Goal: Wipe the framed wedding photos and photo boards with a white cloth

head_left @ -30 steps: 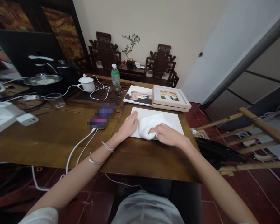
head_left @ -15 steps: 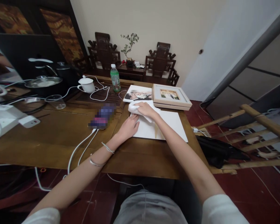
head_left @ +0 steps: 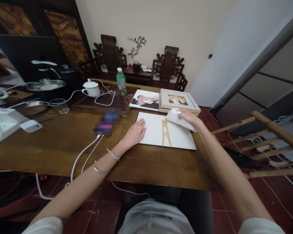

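Observation:
A white rectangular board point(head_left: 151, 135) lies flat on the wooden table, with a gold A-shaped stand piece point(head_left: 164, 131) on its face. My left hand point(head_left: 136, 131) rests on the board's left edge, fingers stretched out and holding nothing. At the board's far right corner, my right hand point(head_left: 188, 117) grips a white cloth point(head_left: 177, 119) pressed against the surface; the cloth hides part of its fingers. Just behind lie a photo print point(head_left: 145, 99) of people and a pale wooden picture frame point(head_left: 164, 107) with a photo in it.
A phone point(head_left: 107, 122) with white cables lies left of the board. Farther back stand a green-labelled bottle point(head_left: 121, 83), a lidded white cup point(head_left: 91, 89) and a clear plastic cup point(head_left: 59, 105). A wooden rack point(head_left: 278, 133) stands beyond the table's right edge.
My right hand has swept the cloth from the board's far left part to its far right corner, uncovering the gold stand piece. My left hand stays in place.

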Motion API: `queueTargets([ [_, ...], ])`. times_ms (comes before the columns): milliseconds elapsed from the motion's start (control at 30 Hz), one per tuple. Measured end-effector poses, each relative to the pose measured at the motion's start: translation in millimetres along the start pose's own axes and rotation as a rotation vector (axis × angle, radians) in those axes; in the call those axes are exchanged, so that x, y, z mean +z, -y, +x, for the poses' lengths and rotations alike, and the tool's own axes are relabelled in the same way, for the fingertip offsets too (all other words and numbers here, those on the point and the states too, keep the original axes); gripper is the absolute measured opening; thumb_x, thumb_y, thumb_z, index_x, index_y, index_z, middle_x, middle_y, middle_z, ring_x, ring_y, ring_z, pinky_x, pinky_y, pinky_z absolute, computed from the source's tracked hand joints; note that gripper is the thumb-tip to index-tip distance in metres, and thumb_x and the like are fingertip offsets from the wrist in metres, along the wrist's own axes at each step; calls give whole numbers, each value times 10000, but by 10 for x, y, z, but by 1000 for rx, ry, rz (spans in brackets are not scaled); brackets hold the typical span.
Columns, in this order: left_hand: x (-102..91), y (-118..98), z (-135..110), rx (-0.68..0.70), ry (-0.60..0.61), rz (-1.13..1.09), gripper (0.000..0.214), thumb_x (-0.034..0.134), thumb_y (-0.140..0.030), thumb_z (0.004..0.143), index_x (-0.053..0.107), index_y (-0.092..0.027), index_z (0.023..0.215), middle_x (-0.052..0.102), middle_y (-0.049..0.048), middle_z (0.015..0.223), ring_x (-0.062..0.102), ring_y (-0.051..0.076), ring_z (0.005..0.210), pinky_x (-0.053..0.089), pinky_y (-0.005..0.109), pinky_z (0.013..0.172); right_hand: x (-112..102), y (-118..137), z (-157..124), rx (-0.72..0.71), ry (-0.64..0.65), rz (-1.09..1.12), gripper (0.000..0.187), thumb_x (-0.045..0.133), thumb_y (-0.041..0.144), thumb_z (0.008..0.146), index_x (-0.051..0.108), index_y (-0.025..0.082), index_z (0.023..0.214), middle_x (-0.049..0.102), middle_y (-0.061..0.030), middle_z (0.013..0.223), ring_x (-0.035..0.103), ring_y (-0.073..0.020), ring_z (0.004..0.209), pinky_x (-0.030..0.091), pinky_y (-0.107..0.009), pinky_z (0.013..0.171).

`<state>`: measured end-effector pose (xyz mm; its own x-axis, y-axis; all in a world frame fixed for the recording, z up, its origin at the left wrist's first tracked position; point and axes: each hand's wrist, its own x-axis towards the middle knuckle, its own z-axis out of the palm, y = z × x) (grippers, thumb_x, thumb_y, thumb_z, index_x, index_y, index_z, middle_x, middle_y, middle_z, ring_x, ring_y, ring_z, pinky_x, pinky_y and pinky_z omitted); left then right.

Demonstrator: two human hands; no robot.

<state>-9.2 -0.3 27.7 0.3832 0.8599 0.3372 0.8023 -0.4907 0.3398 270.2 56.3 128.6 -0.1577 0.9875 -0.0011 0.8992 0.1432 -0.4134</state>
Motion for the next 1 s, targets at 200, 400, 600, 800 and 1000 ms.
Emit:
queueTargets([
  [200,18,10,2,30,-30,20,366,370,-194,931,515,-67,1243,504,196,1393,396,265,1371,340,421,1138,93,-218,-856,-247,31,58,267,366,199,660,622,206,737,666,-41,790,582,-250,818,429,-350,809],
  [400,41,16,2,28,-53,4,363,379,-194,923,525,-72,1232,504,194,1394,410,276,1360,349,439,1132,150,-83,-1574,-380,125,27,223,374,118,639,547,259,653,574,2,628,534,-217,642,432,-421,927],
  [600,15,-1,7,24,-48,-5,340,384,-189,917,550,-72,1188,521,203,1365,416,283,1354,343,440,1138,206,-183,-1358,-423,133,-64,211,424,125,676,594,228,749,686,-53,871,629,-246,877,342,-525,1061],
  [800,-2,4,6,36,-42,4,321,390,-179,920,552,-76,1176,541,190,1336,422,276,1349,335,423,1145,328,-223,-712,-379,138,-191,347,464,137,694,634,176,994,310,-115,1544,205,-387,1426,29,-783,1014],
  [1000,-11,16,3,47,-40,-16,315,389,-186,925,550,-102,1182,543,176,1340,423,270,1350,338,434,1141,296,-246,-260,-291,47,-226,467,369,103,721,638,146,1100,619,-149,1264,539,-345,1157,273,-637,1030],
])
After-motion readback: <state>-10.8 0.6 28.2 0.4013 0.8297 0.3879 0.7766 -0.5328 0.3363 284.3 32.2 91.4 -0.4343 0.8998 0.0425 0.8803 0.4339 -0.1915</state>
